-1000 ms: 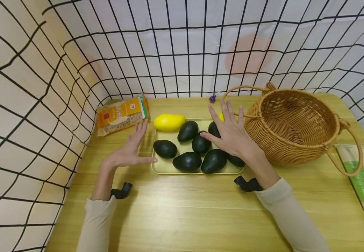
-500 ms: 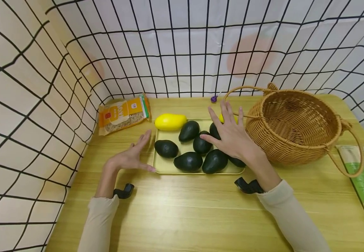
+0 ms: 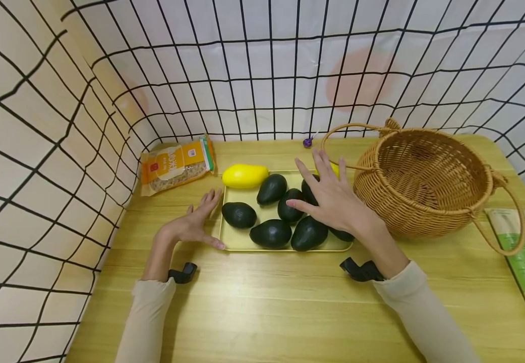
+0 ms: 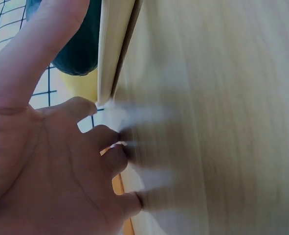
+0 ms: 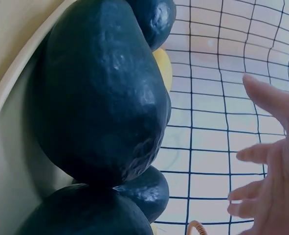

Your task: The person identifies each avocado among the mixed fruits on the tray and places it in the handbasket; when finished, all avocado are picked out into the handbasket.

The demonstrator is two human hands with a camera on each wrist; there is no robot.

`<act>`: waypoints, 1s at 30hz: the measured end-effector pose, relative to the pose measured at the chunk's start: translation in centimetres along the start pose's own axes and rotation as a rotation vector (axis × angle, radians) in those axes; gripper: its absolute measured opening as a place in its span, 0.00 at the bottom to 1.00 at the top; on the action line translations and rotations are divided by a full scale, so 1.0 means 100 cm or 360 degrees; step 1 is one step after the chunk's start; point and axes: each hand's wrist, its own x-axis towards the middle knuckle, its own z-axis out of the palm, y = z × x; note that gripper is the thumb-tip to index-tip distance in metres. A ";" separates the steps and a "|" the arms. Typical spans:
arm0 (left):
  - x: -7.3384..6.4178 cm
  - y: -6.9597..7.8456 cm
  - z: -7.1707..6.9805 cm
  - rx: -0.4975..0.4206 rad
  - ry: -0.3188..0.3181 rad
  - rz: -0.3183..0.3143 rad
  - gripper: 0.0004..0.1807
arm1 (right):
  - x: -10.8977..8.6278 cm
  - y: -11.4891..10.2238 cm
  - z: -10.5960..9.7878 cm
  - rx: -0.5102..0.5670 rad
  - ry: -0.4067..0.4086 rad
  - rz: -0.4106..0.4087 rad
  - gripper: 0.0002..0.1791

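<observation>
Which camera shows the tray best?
Head: it shows most of the tray, partly covered by avocados and the right hand. Left wrist catches only an outer side; right wrist, some rim and floor.

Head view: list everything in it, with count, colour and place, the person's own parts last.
Table: one, light wood, under the goods
Tray: one, pale yellow, mid-table
Avocados: at least seven, dark green, on the tray
Yellow fruit: two, yellow, tray's far side, one partly hidden
Basket: one, brown, right of the tray
Packet: one, mainly orange, back left
Flat pack: one, pale and green, right edge
Lollipop-like thing: one, purple, back edge
Grid: count unclear, black, back and sides
Wrist pieces: two, black, at the wrists
Sleeves: two, beige, forearms
Left hand: one, bare, tray's left edge
Right hand: one, bare, over the tray's right side
</observation>
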 end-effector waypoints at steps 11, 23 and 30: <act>0.001 -0.003 0.002 0.0025 -0.0004 -0.0015 0.78 | -0.011 -0.008 0.004 0.0275 -0.0205 -0.0266 0.50; 0.003 -0.003 0.004 0.0027 -0.0008 -0.0022 0.77 | 0.021 -0.047 0.036 0.0507 -0.0273 -0.0426 0.41; 0.002 -0.001 0.004 0.0048 -0.0009 -0.0029 0.76 | 0.040 -0.064 0.052 0.0535 -0.0277 -0.0483 0.36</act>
